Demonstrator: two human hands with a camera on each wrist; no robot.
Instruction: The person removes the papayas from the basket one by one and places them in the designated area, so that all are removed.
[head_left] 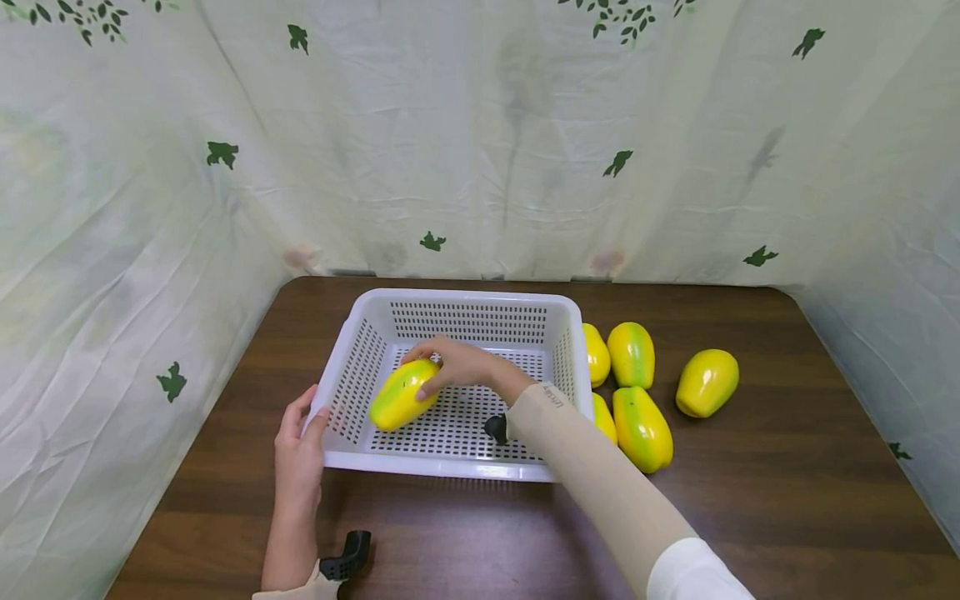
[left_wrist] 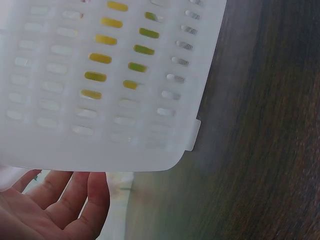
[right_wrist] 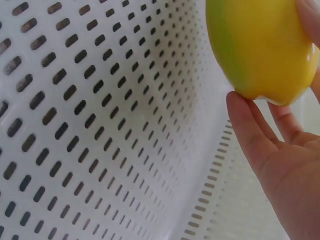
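A white perforated basket [head_left: 450, 302] stands on the dark wooden table. Inside it, at the left, lies a yellow-green mango [head_left: 401, 395], and my right hand [head_left: 453, 365] grips it from above with curled fingers. The right wrist view shows the same mango [right_wrist: 260, 47] held between thumb and fingers above the basket floor [right_wrist: 100, 130]. With straight fingers, my left hand [head_left: 298, 442] touches the basket's front left corner. In the left wrist view that hand [left_wrist: 60, 200] lies open under the basket wall [left_wrist: 100, 90], through whose slots the mango's yellow and green show.
Several more yellow-green mangoes [head_left: 641, 427] lie on the table [head_left: 787, 483] to the right of the basket, one [head_left: 707, 382] a little apart. A pale curtain with green leaf prints [head_left: 480, 142] encloses the table at the back and on both sides.
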